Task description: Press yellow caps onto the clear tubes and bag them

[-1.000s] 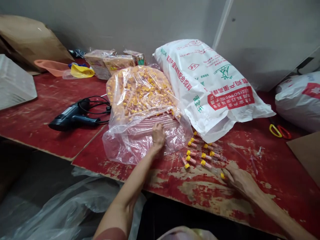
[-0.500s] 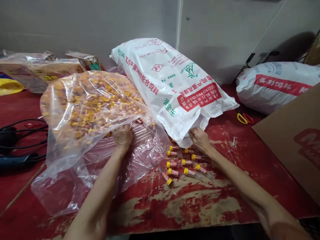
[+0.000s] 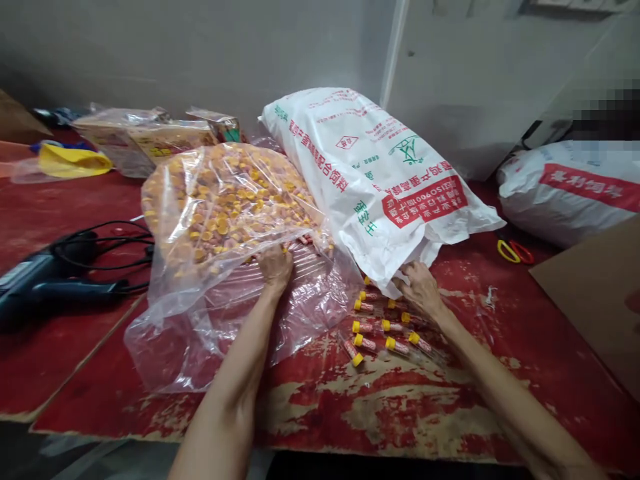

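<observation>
A large clear plastic bag [image 3: 200, 340] lies on the left, its upper part full of yellow-capped pieces [image 3: 235, 193]. At its opening is my left hand [image 3: 276, 268], fingers bent inward; their tips and what they hold are hidden. A full white sack [image 3: 345, 160] with red and green print leans to the right of the bag. My right hand [image 3: 421, 287] is closed on the loose white edge at the sack's mouth. Several small clear tubes with yellow caps and pink-white contents [image 3: 397, 345] lie on the table just below my right hand.
A corded dark heat-gun-like tool [image 3: 75, 287] lies at left. Plastic-wrapped packages [image 3: 170, 139] stand behind. On the right are yellow-and-red-handled scissors [image 3: 515, 252], another white sack [image 3: 575, 200] and a cardboard box [image 3: 590, 287]. The red table [image 3: 310, 400] has worn patches.
The view has turned left, so everything appears farther right and more of the corded tool shows. Both hands stay at the same bag and sack openings, with only slight finger movement.
</observation>
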### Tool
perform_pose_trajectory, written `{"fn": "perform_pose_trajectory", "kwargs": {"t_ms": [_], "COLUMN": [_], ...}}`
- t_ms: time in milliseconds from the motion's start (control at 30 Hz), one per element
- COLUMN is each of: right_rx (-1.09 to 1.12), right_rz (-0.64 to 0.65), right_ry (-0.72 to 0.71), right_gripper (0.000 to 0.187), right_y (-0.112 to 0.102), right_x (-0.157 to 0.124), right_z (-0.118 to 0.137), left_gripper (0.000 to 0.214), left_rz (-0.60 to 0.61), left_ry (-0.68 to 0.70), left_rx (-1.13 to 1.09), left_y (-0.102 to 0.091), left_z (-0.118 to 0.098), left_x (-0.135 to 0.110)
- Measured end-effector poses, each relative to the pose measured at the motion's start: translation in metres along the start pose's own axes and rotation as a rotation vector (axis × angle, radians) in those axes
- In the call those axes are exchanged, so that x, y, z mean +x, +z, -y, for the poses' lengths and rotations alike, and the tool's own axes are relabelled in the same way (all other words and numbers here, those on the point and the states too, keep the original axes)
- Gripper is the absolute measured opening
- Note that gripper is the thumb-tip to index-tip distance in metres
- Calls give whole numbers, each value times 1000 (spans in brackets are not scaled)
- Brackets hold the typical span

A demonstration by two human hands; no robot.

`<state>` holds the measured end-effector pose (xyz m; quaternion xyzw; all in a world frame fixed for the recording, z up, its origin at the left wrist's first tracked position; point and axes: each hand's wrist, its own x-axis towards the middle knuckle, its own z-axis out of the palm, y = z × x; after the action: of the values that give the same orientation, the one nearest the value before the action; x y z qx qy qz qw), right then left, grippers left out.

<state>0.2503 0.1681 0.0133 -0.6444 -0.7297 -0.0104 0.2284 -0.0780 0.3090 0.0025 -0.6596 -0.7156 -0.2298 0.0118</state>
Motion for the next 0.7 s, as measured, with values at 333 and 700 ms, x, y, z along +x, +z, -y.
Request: {"fn": "perform_pose_trajectory", "kwargs": {"t_ms": [333, 700], "right_rx": [559, 457], "right_rz": [124, 84], "right_ry": [-132, -215], "right_gripper": [27, 20], "right_y": [-38, -32], "right_x": [-86, -134], "right_z": [62, 94], "left_gripper": [24, 20], "left_rz": [503, 439], "left_ry": [-191, -242], "left_rx": [-1437, -1438], "left_y": [-83, -76], "left_z": [-70, -92], "left_x": [-195, -275]}}
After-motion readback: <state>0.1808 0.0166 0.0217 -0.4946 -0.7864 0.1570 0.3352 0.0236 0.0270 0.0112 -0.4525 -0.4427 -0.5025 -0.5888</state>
